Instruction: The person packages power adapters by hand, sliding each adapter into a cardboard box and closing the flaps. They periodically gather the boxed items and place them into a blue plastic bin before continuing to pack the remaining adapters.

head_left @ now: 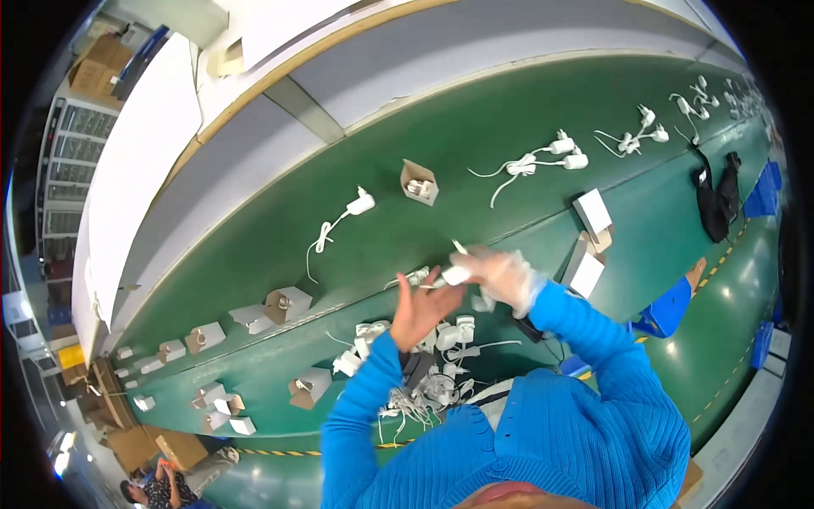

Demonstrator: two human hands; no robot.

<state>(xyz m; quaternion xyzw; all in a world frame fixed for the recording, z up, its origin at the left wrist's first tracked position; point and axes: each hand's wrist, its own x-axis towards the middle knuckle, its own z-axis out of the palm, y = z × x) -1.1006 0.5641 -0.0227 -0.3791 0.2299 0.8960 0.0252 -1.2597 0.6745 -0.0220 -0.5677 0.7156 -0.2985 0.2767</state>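
Bare green table point(392, 244) gives the left hand point(417, 317) a way forward to the open box point(415, 171). Left of that box, 1 charger point(361, 202) lies with its cable across the far side. Right of the right hand point(502, 276), 2 white boxes point(584, 265) stand in the way. A charger heap point(437, 388) crowds the near side.

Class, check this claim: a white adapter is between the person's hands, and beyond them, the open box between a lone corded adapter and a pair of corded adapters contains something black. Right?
Not quite: the head view shows white contents in the open box, not black. The white adapter between the left hand and right hand, and the box's place, are as stated.
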